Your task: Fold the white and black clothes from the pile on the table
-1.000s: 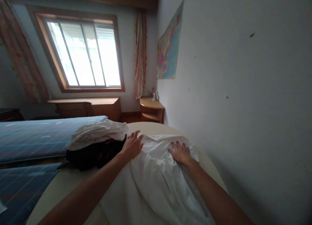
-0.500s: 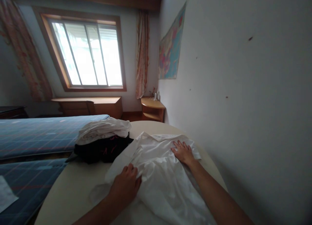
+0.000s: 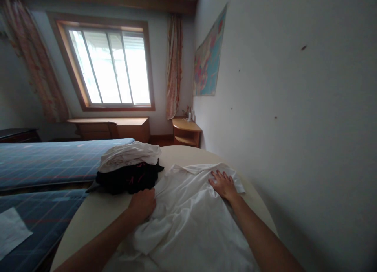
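A thin, wrinkled white garment (image 3: 191, 213) is spread across the round table, its near end running out of the bottom of the view. My left hand (image 3: 143, 204) is closed at the garment's left edge, fingers curled round the cloth; the fingertips are partly hidden. On the upper right part of the fabric, my right hand (image 3: 223, 184) lies flat with its fingers spread. Just beyond my left hand sits a bunched black garment (image 3: 128, 179) with pink marks, and a crumpled white cloth (image 3: 129, 156) rests on top of it.
The cream round table (image 3: 79, 225) stands close to the white wall (image 3: 294, 154) on the right. To the left are blue plaid mattresses (image 3: 59, 162), one bearing a white sheet (image 3: 13, 230). A corner shelf (image 3: 187, 125) and a wooden desk (image 3: 129, 124) stand farther back, below the window.
My left hand has moved left and away from me, drawing the garment's left edge outward toward the black pile. The right hand stays pressed on the cloth. The view has shifted slightly.
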A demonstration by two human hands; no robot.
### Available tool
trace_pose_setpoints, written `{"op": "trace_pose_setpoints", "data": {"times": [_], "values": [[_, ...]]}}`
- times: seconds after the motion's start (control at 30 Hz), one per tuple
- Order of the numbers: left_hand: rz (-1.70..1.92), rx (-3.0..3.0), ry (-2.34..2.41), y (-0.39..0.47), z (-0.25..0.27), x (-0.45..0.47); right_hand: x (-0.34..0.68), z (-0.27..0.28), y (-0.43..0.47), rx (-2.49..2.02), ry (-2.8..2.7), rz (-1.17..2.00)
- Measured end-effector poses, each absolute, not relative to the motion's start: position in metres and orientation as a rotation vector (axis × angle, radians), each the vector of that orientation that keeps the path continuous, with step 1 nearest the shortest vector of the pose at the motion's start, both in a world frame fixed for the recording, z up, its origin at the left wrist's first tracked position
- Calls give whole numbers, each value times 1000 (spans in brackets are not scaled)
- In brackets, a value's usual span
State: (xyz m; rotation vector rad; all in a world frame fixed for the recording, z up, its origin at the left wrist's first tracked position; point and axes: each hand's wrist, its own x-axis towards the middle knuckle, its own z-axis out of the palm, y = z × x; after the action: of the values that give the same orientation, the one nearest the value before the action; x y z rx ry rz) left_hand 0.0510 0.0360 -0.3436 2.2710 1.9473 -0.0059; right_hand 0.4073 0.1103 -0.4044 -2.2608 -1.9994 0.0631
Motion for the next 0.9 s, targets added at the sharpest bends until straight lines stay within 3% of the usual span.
{"op": "trace_pose_setpoints", "data": {"times": [0.2, 0.5, 0.67, 0.9], "values": [[51, 2393, 2034, 75, -308, 46, 407, -404, 110, -2262, -1985, 61], [795, 2392, 2194, 160, -236, 50, 408, -402, 113, -2261, -1952, 76], [943, 2465, 2007, 158, -284, 81, 409, -404, 119, -2340, -1855, 60], [682, 2650, 1768, 89, -391, 119, 411, -405, 125, -2396, -1792, 32]]}}
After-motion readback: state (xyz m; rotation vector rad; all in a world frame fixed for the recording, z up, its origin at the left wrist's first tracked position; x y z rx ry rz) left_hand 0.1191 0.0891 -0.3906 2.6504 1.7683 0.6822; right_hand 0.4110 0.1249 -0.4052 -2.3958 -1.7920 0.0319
